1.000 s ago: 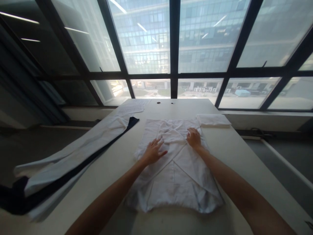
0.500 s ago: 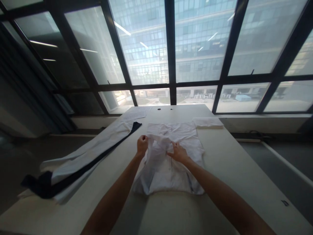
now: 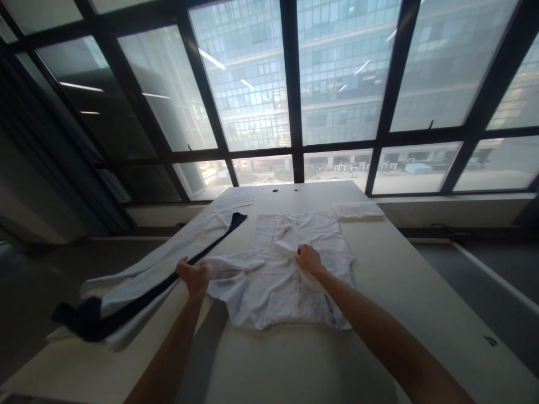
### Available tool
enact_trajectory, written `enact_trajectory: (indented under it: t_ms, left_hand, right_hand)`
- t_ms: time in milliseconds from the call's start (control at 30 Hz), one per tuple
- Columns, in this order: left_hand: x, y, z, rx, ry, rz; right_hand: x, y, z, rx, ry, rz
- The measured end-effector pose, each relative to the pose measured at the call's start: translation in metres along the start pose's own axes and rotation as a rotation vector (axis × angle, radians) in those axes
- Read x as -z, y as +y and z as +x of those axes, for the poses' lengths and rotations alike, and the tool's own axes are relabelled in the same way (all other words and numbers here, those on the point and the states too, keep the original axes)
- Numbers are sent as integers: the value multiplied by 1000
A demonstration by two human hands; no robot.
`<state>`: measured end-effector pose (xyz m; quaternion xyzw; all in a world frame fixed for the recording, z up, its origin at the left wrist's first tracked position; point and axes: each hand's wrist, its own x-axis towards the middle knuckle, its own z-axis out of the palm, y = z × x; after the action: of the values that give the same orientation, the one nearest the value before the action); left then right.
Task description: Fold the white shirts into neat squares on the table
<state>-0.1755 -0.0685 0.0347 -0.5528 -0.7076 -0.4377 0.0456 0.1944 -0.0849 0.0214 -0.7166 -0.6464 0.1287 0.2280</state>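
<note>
A white shirt (image 3: 278, 303) lies spread on the white table in front of me, wrinkled, with a front seam running down its middle. My left hand (image 3: 194, 277) is closed on a part of the shirt drawn out to the left, which looks like a sleeve and stretches taut from the body. Its fingers lie close to the dark strip of the clothes on the left. My right hand (image 3: 309, 259) is closed on the cloth near the middle of the shirt; its fingertips are partly hidden.
To the left lie long white clothes (image 3: 138, 283) with a dark navy strip (image 3: 155, 292) along them. A folded white cloth (image 3: 359, 210) rests at the table's right edge. Beyond the white table (image 3: 391, 297) stand tall windows. A white sheet (image 3: 238, 196) lies at the far left.
My left hand has moved left and toward me, drawing the shirt's cloth out sideways. My right hand has stayed at the shirt's middle, its fingers now closed tighter.
</note>
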Motion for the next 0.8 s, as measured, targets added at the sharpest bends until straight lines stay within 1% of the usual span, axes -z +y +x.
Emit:
enact_trajectory:
  t_ms: [33, 67, 133, 167, 200, 233, 300, 367, 433, 500, 567, 633, 667, 733, 800]
  left_hand:
    - [-6, 3, -3, -69, -28, 11]
    - [-12, 8, -5, -161, -94, 11]
    - [-27, 17, -11, -369, -292, 18]
    - [-33, 20, -15, -445, -382, 29]
    - [-39, 23, -18, -490, -448, 41]
    - [-43, 24, -20, -514, -489, 52]
    - [-47, 23, -24, -539, -544, 46]
    - [-48, 18, -24, -527, -592, 4]
    - [-47, 13, -23, -477, -622, -47]
    - [-46, 9, -21, -415, -634, -90]
    - [-47, 8, -19, -367, -631, -120]
    - [-49, 10, -19, -319, -625, -139]
    - [-49, 11, -19, -292, -622, -142]
    - [-49, 15, -19, -232, -604, -133]
    - [-45, 19, -15, -162, -540, -106]
  right_hand:
    - [3, 3, 3, -23, 38, 33]
    - [9, 8, 5, -42, 82, 67]
    - [25, 23, 10, -70, 186, 133]
    - [36, 35, 11, -83, 241, 163]
    - [48, 49, 11, -98, 295, 187]
    - [61, 65, 9, -117, 345, 207]
    - [84, 104, 0, -180, 435, 230]
    - [99, 148, -17, -256, 508, 259]
    - [105, 194, -40, -314, 539, 248]
    - [105, 234, -62, -394, 570, 227]
    - [103, 262, -79, -462, 554, 169]
    - [102, 271, -88, -485, 560, 66]
    - [102, 268, -90, -448, 573, 2]
    - [101, 250, -87, -289, 574, -127]
    - [96, 224, -79, -122, 515, -233]
